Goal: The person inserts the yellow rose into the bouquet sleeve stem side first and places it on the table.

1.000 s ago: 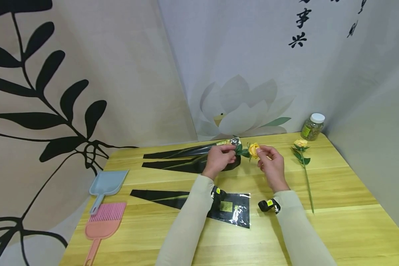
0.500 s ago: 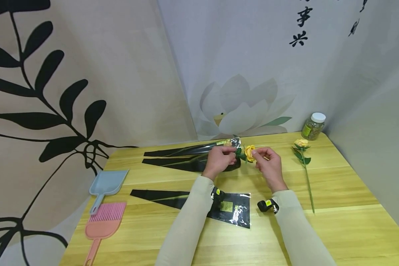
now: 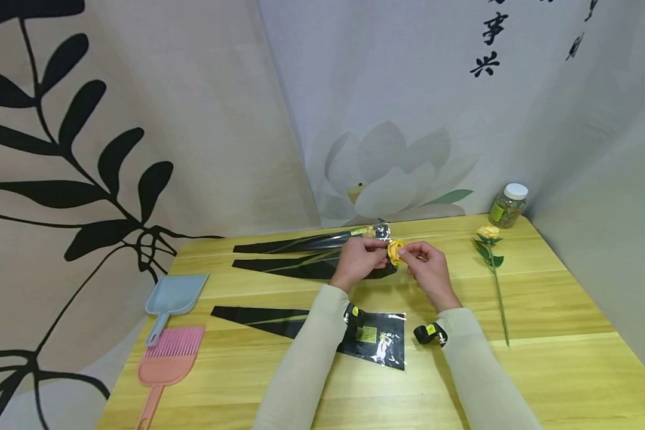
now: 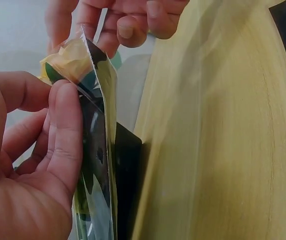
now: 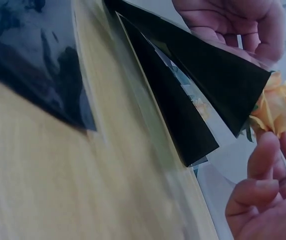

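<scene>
A yellow rose (image 3: 395, 253) has its bloom at the mouth of a black-and-clear flower sleeve (image 5: 227, 80), its stem running down inside. My right hand (image 3: 429, 272) pinches the bloom between thumb and fingers. At the same mouth my left hand (image 3: 356, 263) grips the sleeve's edge; in the left wrist view its fingers curl around the film just below the bloom (image 4: 73, 60). The sleeve's tapered tail points left, over the back of the table. Behind it lies another sleeve (image 3: 317, 241) with a wrapped flower in it.
A flat sleeve (image 3: 381, 346) lies in front, partly under my left forearm. A loose pale-yellow rose (image 3: 497, 286) lies at right, near a white-lidded jar (image 3: 507, 206). A blue dustpan (image 3: 175, 295) and pink brush (image 3: 165, 371) sit at the left edge.
My right hand has moved left with the rose, bringing the bloom to the sleeve's mouth; its green leaves have gone out of sight. My left hand has stayed nearly in place.
</scene>
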The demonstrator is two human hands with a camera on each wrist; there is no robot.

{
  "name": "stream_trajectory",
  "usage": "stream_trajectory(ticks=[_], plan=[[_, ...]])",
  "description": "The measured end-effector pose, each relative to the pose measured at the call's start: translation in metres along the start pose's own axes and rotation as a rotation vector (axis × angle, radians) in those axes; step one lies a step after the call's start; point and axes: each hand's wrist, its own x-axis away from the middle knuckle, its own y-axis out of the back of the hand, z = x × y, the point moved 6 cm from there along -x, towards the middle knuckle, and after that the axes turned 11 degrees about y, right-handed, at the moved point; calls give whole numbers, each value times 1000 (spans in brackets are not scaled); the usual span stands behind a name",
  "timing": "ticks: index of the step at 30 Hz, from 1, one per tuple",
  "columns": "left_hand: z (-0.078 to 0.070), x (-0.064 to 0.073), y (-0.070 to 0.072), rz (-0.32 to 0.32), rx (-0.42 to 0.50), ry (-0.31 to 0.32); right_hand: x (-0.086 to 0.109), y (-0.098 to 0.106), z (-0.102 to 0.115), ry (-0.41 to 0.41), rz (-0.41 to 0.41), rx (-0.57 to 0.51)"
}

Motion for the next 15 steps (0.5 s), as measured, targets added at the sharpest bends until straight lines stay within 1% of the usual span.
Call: stream_trajectory(ticks=[4,8,15], plan=[[0,0,1,-13,1,18,0,-2,-1,4,13,19],[0,1,2,-14,1,14,-1,-3,0,20,29,40],[0,0,2,-13,5,7,-1,-4,-2,22,54,98]])
